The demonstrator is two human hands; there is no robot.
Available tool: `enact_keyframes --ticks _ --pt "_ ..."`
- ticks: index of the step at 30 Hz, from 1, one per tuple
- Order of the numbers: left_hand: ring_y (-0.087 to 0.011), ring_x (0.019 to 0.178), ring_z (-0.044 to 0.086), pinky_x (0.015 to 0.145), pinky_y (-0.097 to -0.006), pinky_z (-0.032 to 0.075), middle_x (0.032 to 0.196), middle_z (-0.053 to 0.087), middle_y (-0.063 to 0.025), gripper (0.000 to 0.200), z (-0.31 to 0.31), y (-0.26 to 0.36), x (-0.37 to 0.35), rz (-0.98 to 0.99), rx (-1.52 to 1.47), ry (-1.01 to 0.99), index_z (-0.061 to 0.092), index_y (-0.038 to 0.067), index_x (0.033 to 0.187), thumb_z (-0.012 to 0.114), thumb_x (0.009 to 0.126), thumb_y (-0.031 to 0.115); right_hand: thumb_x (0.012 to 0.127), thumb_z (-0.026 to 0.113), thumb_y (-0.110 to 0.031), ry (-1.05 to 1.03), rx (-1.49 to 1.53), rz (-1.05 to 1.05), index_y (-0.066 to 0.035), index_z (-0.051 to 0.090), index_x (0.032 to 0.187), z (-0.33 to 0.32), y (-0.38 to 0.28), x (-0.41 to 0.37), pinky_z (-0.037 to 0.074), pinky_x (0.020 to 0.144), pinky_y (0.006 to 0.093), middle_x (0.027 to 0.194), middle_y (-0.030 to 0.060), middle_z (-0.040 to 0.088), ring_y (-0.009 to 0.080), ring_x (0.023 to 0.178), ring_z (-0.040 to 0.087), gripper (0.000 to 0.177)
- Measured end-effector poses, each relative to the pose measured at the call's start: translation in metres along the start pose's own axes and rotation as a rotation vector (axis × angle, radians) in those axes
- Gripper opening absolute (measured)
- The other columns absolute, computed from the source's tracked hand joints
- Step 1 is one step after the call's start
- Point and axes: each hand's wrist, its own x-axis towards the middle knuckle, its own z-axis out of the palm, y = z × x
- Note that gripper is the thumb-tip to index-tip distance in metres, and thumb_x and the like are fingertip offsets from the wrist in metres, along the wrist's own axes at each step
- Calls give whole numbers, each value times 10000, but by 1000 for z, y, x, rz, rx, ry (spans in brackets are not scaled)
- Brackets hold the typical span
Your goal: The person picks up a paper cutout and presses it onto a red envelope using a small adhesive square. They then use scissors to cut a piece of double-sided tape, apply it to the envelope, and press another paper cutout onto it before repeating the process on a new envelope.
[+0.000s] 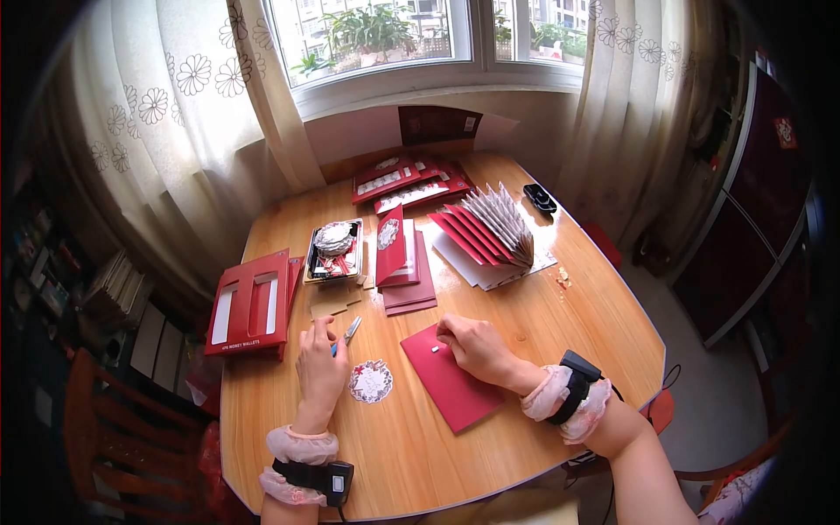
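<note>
My left hand (321, 367) rests on the table with its fingers loosely bent and apart. Touching or just beside its thumb side is a small blue-handled cutting tool (353, 327), its metal tip pointing away; part of the handle is hidden. My right hand (477, 350) is over the far part of a red card (455, 389), fingertips pinched together, and what they hold, if anything, is too small to name. A tiny white piece (435, 349) lies on the card by those fingertips. Between my hands sits a round white paper cutout (371, 381) with a lacy edge.
Beyond my hands stand a tray (360, 254) of paper cutouts, an upright red card (390, 245) on a card stack, and fanned red-and-white folded cards (490, 232). Red boxes (251, 306) are at left, with more red packets (407, 182) at the back. A black object (540, 199) lies at right.
</note>
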Motion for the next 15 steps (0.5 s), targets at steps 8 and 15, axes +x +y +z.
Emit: enact_keyframes --ticks 8,15 --pt "-318 1153 581 994 -453 454 1096 662 -107 278 -7 30 -2 425 -298 -95 667 76 1117 728 846 77 924 623 -94 -25 -2 21 -23 608 973 0 -1 0 527 704 418 879 177 685 362 813 673 88" --pt "-426 1424 366 1121 -695 276 1439 513 -173 401 -4 60 -21 708 -180 -511 690 269 1248 702 899 466 921 625 -101 -9 -5 7 -21 607 982 2 0 0 530 709 420 896 175 683 363 827 675 102"
